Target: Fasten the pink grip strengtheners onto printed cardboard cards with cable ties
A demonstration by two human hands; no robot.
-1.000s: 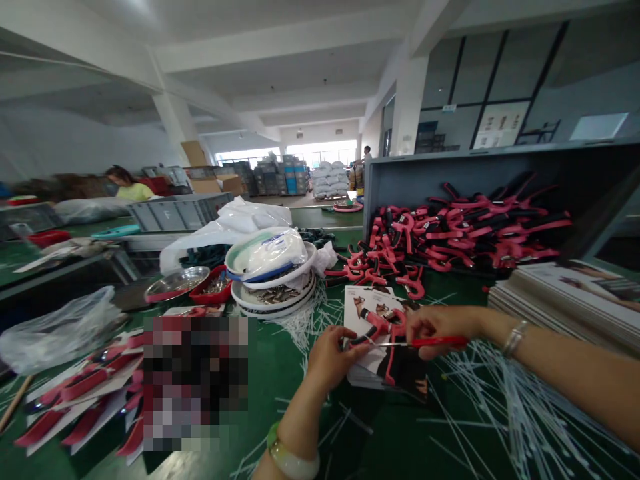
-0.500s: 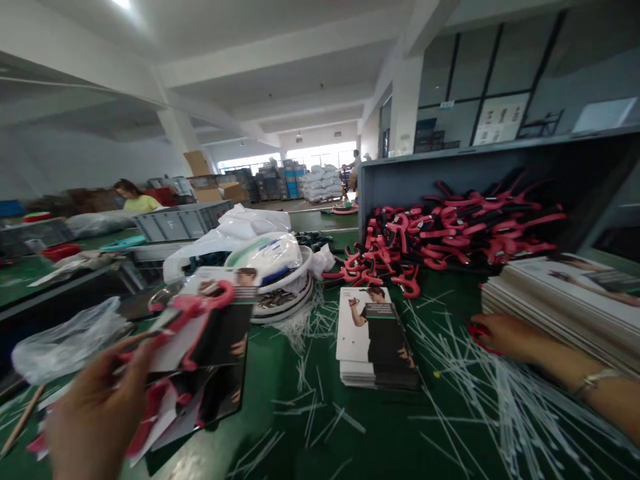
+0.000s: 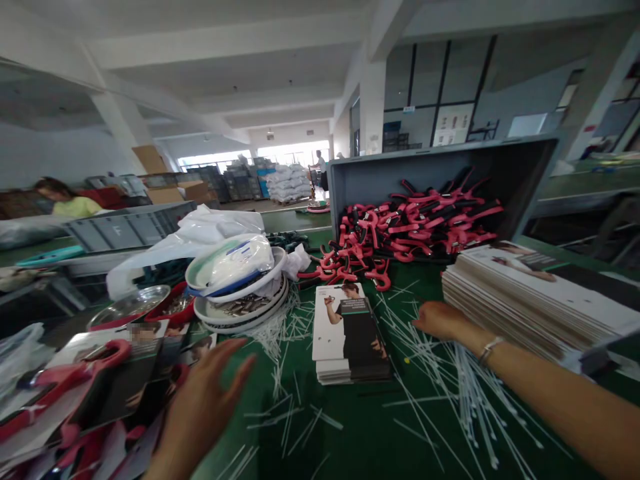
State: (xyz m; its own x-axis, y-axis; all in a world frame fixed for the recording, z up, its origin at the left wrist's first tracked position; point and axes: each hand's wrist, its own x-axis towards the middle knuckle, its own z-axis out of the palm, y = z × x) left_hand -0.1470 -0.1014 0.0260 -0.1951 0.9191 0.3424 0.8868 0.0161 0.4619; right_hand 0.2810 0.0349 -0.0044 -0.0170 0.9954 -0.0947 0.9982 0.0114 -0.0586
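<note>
My left hand (image 3: 205, 400) is open and empty, its fingers spread beside a pile of carded pink-and-black plier-like hand tools (image 3: 95, 380) at the left. My right hand (image 3: 440, 321) is over loose white cable ties (image 3: 470, 393), its fingers curled together; whatever may be in them is hidden. Between the hands lies a short stack of printed cards (image 3: 345, 333), with punched holes and a picture of a person in black. To the right of my right hand stands a taller stack of the same cards (image 3: 530, 293).
A grey crate (image 3: 450, 157) lies on its side, with pink-and-black tools (image 3: 400, 227) spilling onto the green table (image 3: 300, 447). Stacked round trays (image 3: 240, 280), a metal bowl (image 3: 133, 307) and a red bowl of small parts (image 3: 175, 307) stand left. Another person (image 3: 70, 200) is in the background.
My left hand has let go of the carded tool, which now lies on the left pile, and has moved right. My right hand has shifted left; its red item no longer shows clearly. The view has turned right.
</note>
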